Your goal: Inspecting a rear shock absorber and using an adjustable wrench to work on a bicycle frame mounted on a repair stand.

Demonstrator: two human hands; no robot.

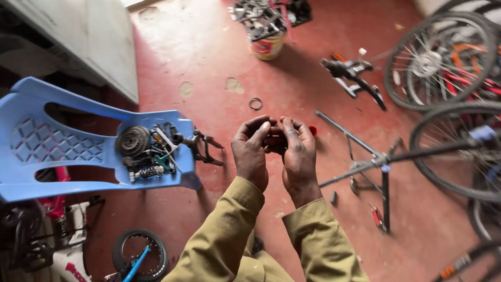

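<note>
Two hands meet at the middle of the frame, raised above the red floor. The left hand and the right hand have their fingers curled inward and the fingertips pressed toward each other, closing around a small dark part held between them. Only a sliver of that part shows, so its kind cannot be told, nor which hand carries most of the grip.

Judging by the pose, this is fine finger work on a small piece. It would go best with the wrists kept steady and close together, and with the part held over open floor where a dropped piece could be found again.

At the left of the frame a blue plastic chair lies tipped, its seat serving as a tray for a cassette of sprockets, a coil spring and mixed tools that blur together. A small metal ring lies on the floor just above the hands, and a red spot peeks out beside the right hand; what it is cannot be made out. A white bucket heaped with metal parts stands at the top centre. Bicycle wheels crowd the right edge, cut off by the frame, with a black repair stand below them.
</note>
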